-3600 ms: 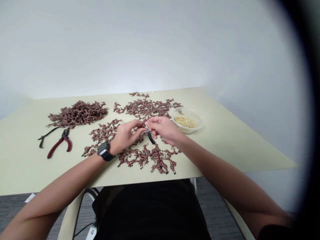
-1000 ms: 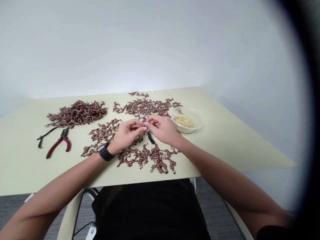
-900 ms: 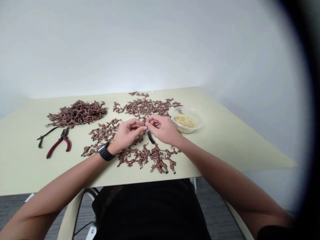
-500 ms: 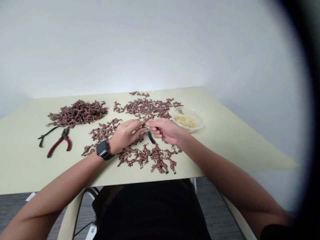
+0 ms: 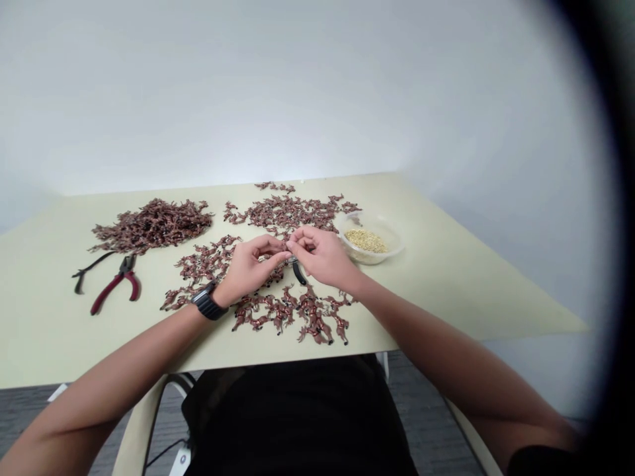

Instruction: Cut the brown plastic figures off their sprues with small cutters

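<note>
Left hand point(image 5: 248, 264) and right hand point(image 5: 320, 254): both curled, fingertips point(image 5: 284, 254) meeting in a pinch on a small piece point(image 5: 290, 260), its form too small to tell. Directly below, a black tool handle point(image 5: 299, 274). Around the hands, brown toy animals point(image 5: 312, 311), scattered; further left, a heap of the same point(image 5: 151, 226). Beyond: red-handled pliers point(image 5: 115, 285), a clear bowl of grain point(image 5: 370, 237), a wristwatch point(image 5: 207, 303) on the left wrist.

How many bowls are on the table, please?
1: a clear plastic bowl holding pale grains, on the table, to the right of the right hand. No other shows.
</note>
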Available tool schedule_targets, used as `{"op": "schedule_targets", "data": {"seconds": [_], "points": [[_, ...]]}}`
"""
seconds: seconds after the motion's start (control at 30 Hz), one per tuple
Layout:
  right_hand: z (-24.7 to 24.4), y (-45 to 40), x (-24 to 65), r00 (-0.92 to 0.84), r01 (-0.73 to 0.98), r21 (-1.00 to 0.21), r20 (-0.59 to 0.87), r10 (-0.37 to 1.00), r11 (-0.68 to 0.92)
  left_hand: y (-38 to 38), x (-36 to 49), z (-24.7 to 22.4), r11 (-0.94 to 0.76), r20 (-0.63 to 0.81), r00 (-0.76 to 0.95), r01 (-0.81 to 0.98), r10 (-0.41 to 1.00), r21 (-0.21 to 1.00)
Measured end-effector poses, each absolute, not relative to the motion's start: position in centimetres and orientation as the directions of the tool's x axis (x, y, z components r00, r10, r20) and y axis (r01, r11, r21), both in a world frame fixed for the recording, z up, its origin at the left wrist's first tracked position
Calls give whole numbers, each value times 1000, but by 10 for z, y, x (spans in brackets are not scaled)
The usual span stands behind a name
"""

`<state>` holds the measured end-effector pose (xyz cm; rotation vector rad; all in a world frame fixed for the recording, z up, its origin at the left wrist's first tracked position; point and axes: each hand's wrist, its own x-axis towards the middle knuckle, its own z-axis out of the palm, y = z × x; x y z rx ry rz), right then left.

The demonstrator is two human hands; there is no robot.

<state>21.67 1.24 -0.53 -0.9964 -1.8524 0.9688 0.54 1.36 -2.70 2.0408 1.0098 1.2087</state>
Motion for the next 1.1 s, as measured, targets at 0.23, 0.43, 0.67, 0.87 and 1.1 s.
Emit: {"op": "schedule_targets", "data": {"seconds": [0.23, 0.43, 0.67, 0.87, 1.1], "points": [[-16, 19, 213, -388, 9, -1000, 15, 922, 20, 19, -4, -31, -735, 636, 406, 536, 656, 415], [-8, 23, 217, -461, -53, -994, -65, 885, -101, 19, -4, -32, -738, 624, 432, 552, 651, 388], [-18, 21, 225, -451, 554, -725, 153, 879, 410, 22, 5, -29, -435, 403, 163, 320, 900, 842], [-39, 23, 221, -475, 720, -492, 165, 865, 489, 35, -5, -31, -303, 283, 115, 223, 952, 927], [-7, 42, 254, -182, 613, -664, 409, 894, 428, 44, -14, -39, -261, 232, 216, 117, 948, 958]]}}
